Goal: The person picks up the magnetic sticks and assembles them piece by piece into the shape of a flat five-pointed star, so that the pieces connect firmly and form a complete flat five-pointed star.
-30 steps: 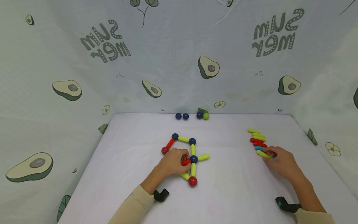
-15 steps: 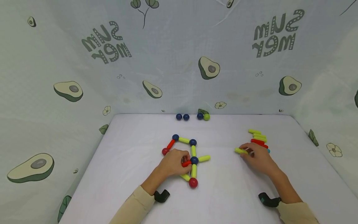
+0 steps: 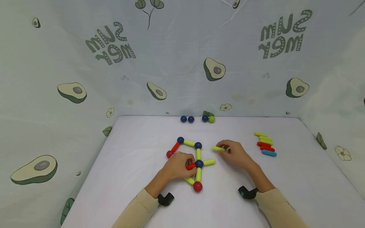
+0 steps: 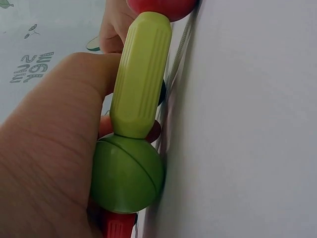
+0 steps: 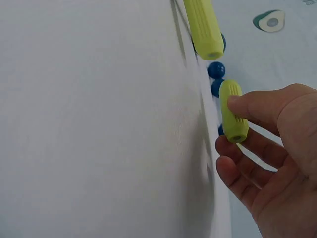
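My right hand (image 3: 235, 154) pinches a yellow-green magnetic rod (image 3: 218, 148) between thumb and fingertips, just right of a shape built from rods and balls; the right wrist view shows this rod (image 5: 233, 110) up close. Within that shape, my left hand (image 3: 179, 164) grips a red rod (image 3: 190, 167) that meets a dark blue ball (image 3: 199, 163). A free-ended yellow-green rod (image 3: 209, 161) sticks out to the right of this ball. Under the left hand, mostly hidden from the head view, a green ball (image 4: 128, 173) joins a yellow-green rod (image 4: 141, 74).
At the table's (image 3: 137, 133) back edge stand several loose balls, among them a green ball (image 3: 211, 119). To the right lies a stack of loose rods, with a blue rod (image 3: 269, 153) nearest. A printed cloth (image 3: 176, 57) hangs behind.
The right hand has carried the yellow-green rod leftward from the loose rods to near the built shape. The left hand has stayed in place on the red rod.
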The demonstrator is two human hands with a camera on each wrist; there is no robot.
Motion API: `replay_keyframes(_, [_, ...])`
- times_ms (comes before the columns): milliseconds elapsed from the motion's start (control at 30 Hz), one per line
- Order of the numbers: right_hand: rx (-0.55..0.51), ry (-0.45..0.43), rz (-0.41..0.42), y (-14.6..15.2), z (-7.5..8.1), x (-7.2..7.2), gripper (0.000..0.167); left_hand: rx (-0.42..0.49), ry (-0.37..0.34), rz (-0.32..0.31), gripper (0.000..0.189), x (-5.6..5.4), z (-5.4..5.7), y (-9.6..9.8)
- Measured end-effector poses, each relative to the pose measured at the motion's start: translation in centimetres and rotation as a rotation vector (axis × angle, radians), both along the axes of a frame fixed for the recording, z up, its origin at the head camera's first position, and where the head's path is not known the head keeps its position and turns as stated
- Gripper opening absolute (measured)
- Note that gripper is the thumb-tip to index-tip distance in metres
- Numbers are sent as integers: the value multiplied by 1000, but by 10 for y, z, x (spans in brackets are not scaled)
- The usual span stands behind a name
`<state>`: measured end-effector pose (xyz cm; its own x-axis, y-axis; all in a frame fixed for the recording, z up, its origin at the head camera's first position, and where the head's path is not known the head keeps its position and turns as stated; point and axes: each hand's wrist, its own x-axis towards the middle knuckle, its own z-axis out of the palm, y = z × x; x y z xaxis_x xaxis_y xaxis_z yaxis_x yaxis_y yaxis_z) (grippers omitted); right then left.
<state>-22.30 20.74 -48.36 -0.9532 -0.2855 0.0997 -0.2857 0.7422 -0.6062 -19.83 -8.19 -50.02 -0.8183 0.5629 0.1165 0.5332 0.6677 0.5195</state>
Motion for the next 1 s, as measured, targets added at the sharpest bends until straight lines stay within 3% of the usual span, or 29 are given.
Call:
replay_keyframes(667, [-47,-59,94,-37,-2,-20,20,0,25,4,12,-2,-3,0])
replay_keyframes(833, [-47,-88,45,-34,1,-25,21,-5,22,5,13,-2,-3,1])
replay_keyframes(1000, [-67,-69,-48,-24,-3,-46,28,-9,9,11,13,-1,-2,1])
